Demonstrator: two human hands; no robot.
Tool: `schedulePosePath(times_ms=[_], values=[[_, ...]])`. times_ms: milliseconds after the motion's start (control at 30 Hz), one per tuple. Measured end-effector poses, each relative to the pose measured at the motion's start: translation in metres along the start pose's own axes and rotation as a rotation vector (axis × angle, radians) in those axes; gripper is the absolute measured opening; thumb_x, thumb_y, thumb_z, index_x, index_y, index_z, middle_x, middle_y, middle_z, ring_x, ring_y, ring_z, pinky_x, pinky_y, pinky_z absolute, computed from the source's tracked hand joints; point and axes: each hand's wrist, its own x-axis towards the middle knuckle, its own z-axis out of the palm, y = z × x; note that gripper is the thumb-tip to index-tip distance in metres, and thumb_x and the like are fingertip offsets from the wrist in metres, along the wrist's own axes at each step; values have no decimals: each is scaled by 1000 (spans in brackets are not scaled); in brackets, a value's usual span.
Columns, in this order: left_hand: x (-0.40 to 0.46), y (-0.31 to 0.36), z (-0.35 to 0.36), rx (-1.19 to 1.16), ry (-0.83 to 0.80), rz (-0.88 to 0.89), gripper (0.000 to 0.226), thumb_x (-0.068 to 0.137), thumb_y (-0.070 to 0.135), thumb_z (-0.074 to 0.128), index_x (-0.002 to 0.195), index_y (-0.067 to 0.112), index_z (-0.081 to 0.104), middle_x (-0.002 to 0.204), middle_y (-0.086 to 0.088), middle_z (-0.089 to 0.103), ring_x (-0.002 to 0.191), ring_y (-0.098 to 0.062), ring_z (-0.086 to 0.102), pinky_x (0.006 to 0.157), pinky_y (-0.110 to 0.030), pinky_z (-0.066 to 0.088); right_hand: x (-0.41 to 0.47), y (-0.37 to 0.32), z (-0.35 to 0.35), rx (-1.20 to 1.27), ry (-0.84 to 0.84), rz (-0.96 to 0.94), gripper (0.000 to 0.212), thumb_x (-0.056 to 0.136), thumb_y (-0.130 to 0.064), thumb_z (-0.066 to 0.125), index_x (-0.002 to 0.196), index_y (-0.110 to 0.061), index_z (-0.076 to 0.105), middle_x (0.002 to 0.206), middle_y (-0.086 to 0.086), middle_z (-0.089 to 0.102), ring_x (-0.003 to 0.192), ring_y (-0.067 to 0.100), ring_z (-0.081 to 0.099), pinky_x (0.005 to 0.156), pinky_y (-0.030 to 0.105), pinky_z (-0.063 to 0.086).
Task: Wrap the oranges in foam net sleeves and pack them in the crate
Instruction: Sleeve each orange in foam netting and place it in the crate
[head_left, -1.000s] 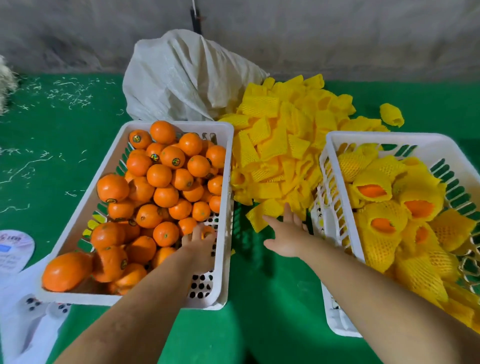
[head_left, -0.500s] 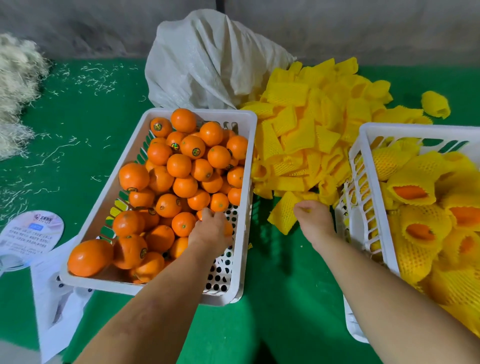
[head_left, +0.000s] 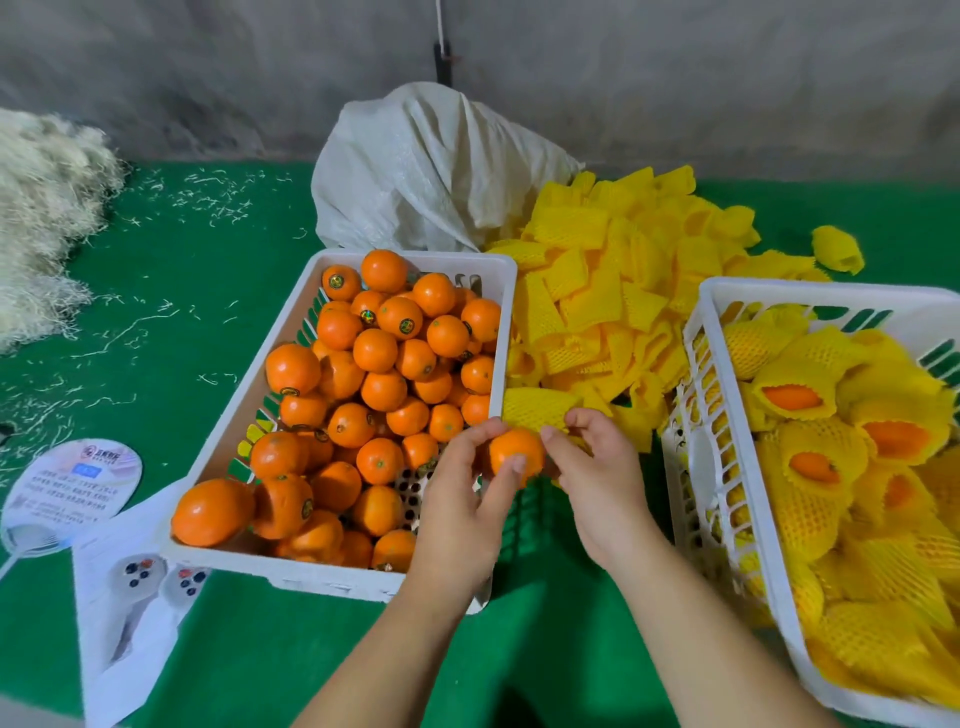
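A white sack (head_left: 436, 171), a round paper fan (head_left: 72, 488) and a heap of pale shreds (head_left: 47, 208) lie around two white crates on a green mat (head_left: 208, 322) below a grey wall (head_left: 675, 78). The left crate (head_left: 244, 415) holds bare oranges; the right crate (head_left: 727, 415) holds wrapped ones. Between the crates, the left hand (head_left: 462, 499) grips an orange (head_left: 514, 454) with curled fingers. The right hand (head_left: 597, 467) pinches a yellow foam sleeve (head_left: 535, 408), its long axis running left to right behind the orange, beside the sleeve pile (head_left: 613, 291).
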Motion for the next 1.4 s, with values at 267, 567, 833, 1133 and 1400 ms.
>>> schedulePosePath(times_ms=[267, 567, 833, 1133, 1400], values=[[-12, -10, 13, 744, -80, 164, 82, 98, 75, 41, 164, 32, 19, 151, 8, 36, 123, -18, 37, 99, -38, 33, -21, -12, 9, 338, 47, 286, 16, 98, -41, 67, 110, -33, 76, 109, -2, 79, 96, 19, 77, 73, 38, 63], [-12, 0, 10, 481, -7, 127, 68, 103, 73, 31, 152, 28, 43, 142, 5, 55, 126, -16, 49, 107, -34, 38, -27, -21, 22, 570, 48, 346, 18, 98, -22, 71, 116, -24, 77, 103, 6, 80, 87, 25, 79, 62, 35, 62], [-16, -1, -4, -115, 126, 59, 42, 104, 69, 43, 139, 48, 38, 127, 23, 55, 117, -11, 61, 88, -22, 52, -36, -21, 26, -67, 104, -104, 22, 104, -18, 54, 113, -36, 63, 100, -14, 73, 88, 11, 71, 62, 17, 53], [-9, -5, -12, -437, 12, -47, 74, 89, 36, 85, 152, 32, 46, 139, -8, 64, 125, -28, 67, 99, -32, 57, -26, -26, 9, -686, 114, -418, 15, 98, -18, 70, 112, -19, 74, 109, -5, 63, 95, 18, 65, 79, 40, 59], [-10, 1, -16, -470, -227, -55, 50, 81, 38, 85, 129, 35, 73, 171, 17, 17, 138, 8, 49, 92, -26, 58, -34, -13, 8, -685, 47, -445, 36, 86, 2, 71, 112, -22, 70, 115, -6, 63, 103, 17, 61, 80, 38, 57]])
